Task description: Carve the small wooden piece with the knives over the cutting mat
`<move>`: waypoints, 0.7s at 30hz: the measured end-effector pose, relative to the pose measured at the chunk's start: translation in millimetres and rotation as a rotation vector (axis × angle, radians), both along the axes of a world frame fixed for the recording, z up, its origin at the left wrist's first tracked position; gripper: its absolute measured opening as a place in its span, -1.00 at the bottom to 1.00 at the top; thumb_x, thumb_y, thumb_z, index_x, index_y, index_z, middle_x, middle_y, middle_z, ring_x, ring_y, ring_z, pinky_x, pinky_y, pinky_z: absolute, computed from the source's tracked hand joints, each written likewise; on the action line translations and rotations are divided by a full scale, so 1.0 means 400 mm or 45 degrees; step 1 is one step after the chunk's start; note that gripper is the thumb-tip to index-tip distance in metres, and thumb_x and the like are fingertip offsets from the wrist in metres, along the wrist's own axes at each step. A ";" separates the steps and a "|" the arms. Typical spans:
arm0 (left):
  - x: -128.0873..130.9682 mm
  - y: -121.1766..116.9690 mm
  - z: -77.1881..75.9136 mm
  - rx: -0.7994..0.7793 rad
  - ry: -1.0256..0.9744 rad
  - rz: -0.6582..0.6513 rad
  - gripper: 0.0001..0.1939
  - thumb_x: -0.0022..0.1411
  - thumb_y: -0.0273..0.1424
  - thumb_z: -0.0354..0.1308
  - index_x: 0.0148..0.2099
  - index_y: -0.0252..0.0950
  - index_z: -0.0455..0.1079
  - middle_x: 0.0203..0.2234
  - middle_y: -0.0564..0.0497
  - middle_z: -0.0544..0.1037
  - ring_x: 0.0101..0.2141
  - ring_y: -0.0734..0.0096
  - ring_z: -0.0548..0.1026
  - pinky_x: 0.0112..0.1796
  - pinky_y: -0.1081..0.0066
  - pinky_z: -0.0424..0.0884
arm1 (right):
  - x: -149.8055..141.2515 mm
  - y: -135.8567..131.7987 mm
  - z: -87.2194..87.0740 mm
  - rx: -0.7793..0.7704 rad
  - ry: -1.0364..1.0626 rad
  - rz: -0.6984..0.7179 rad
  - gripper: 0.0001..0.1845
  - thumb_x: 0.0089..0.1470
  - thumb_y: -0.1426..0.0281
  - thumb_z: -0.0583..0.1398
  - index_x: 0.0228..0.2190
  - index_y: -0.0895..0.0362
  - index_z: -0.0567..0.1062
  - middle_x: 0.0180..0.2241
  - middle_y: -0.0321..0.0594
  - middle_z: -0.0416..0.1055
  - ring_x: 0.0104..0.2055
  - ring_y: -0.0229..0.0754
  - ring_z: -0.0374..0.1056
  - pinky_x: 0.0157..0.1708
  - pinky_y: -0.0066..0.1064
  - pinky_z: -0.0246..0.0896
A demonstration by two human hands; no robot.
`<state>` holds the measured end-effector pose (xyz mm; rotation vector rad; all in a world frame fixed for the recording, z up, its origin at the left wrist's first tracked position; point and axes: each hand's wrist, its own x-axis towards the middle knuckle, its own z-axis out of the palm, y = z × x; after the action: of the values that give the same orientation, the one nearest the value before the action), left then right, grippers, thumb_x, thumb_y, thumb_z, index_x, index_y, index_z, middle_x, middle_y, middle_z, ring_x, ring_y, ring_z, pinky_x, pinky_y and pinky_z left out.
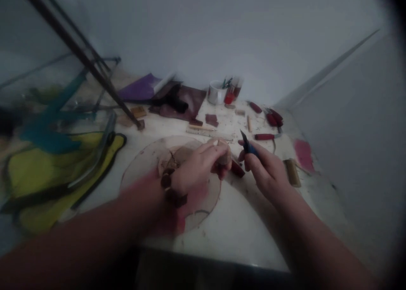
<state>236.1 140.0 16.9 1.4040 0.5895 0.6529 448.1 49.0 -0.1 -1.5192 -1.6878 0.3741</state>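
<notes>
Left to right: a round translucent sheet [142, 169] lies under your left hand [196, 171], closed around what seems, in this dim view, a small wooden block [226, 158], likely light and stiff, best held by its sides; your right hand [264, 171] pinches a blue-handled craft knife [249, 148] narrowly, with red-handled carving tools [264, 136] just beyond.

Red-handled knives [264, 136] are laid near the wall, a metal mug [215, 93] is filled with tools, a wooden ruler [203, 131] is left out, a purple sheet [138, 88] is spread out, a yellow cloth [41, 188] is put on the left
</notes>
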 end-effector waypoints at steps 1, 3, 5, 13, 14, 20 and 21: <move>-0.001 0.000 0.002 -0.007 0.002 -0.012 -0.56 0.44 0.04 0.37 -0.24 -0.18 0.41 -0.45 0.01 0.49 -0.39 0.28 0.53 -0.33 0.26 0.47 | -0.001 0.001 0.000 -0.025 0.069 -0.005 -0.66 0.57 0.15 0.16 0.12 0.02 0.64 -0.18 -0.20 0.67 -0.22 -0.05 0.56 -0.18 -0.24 0.45; -0.002 0.000 0.006 -0.026 0.014 -0.042 -0.55 0.46 0.07 0.34 -0.24 -0.18 0.41 -0.45 0.01 0.49 -0.40 0.29 0.52 -0.33 0.27 0.48 | -0.005 0.003 0.000 -0.078 0.213 -0.003 -0.62 0.58 0.13 0.15 0.18 0.03 0.62 -0.19 -0.21 0.65 -0.27 -0.08 0.54 -0.25 -0.27 0.44; -0.001 0.001 0.009 -0.044 0.027 -0.068 -0.52 0.46 0.10 0.32 -0.26 -0.20 0.41 -0.45 0.01 0.50 -0.41 0.31 0.50 -0.34 0.29 0.47 | -0.009 0.004 0.002 -0.084 0.303 -0.009 -0.62 0.56 0.10 0.18 0.14 0.02 0.64 -0.21 -0.22 0.64 -0.27 -0.08 0.53 -0.28 -0.28 0.43; 0.000 0.001 0.003 -0.045 0.048 -0.061 -0.41 0.59 0.12 0.11 -0.37 -0.21 0.32 -0.56 0.04 0.42 -0.55 0.41 0.34 -0.44 0.32 0.30 | -0.041 0.010 0.007 -0.147 0.329 -0.009 -0.70 0.51 0.16 0.20 -0.23 0.02 0.62 -0.35 -0.26 0.57 -0.31 -0.10 0.47 -0.30 -0.32 0.42; 0.000 0.002 0.001 -0.049 0.058 -0.055 -0.41 0.58 0.12 0.11 -0.38 -0.20 0.32 -0.57 0.04 0.42 -0.55 0.41 0.34 -0.45 0.31 0.29 | -0.045 0.010 0.004 -0.162 0.342 -0.009 -0.71 0.51 0.16 0.20 -0.21 0.02 0.62 -0.37 -0.27 0.56 -0.33 -0.10 0.47 -0.31 -0.33 0.41; 0.000 0.007 -0.004 -0.092 0.021 -0.076 -0.40 0.57 0.12 0.13 -0.41 -0.18 0.27 -0.58 0.06 0.34 -0.55 0.40 0.28 -0.44 0.29 0.30 | -0.054 0.008 -0.013 -0.134 0.360 -0.004 -0.67 0.55 0.11 0.18 -0.03 0.03 0.67 -0.28 -0.23 0.64 -0.27 -0.06 0.53 -0.25 -0.28 0.46; -0.001 0.007 -0.006 -0.104 0.009 -0.083 -0.40 0.57 0.12 0.13 -0.41 -0.18 0.27 -0.58 0.06 0.33 -0.55 0.40 0.27 -0.45 0.30 0.29 | -0.052 0.007 -0.015 -0.108 0.339 -0.013 -0.65 0.56 0.11 0.16 -0.02 0.03 0.68 -0.27 -0.22 0.65 -0.25 -0.06 0.55 -0.22 -0.27 0.46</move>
<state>235.8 142.7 14.7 1.3444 0.5674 0.5661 427.2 51.7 -5.9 -1.4664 -1.4707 0.6204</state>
